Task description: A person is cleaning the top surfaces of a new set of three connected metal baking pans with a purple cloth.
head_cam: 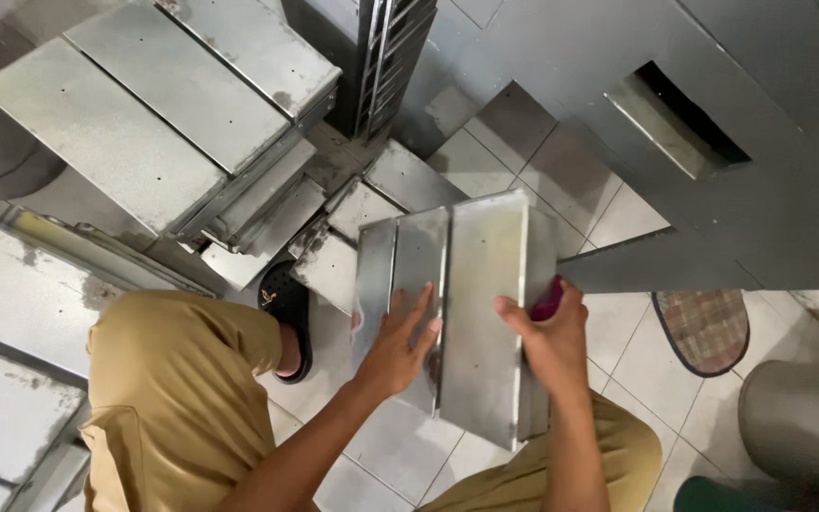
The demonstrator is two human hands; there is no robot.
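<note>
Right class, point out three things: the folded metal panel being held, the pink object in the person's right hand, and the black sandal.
folded metal panel (481, 284), head view, on its broad flat face.
pink object (548, 301), head view, on the part showing above the thumb.
black sandal (286, 299), head view, on its perforated toe.

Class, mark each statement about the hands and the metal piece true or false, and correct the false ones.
1. The left hand lies flat on the metal piece. True.
2. The right hand is empty. False: it holds something pink against the piece's edge.
3. The floor is tiled. True.
4. The sandal is white. False: it is black.
</note>
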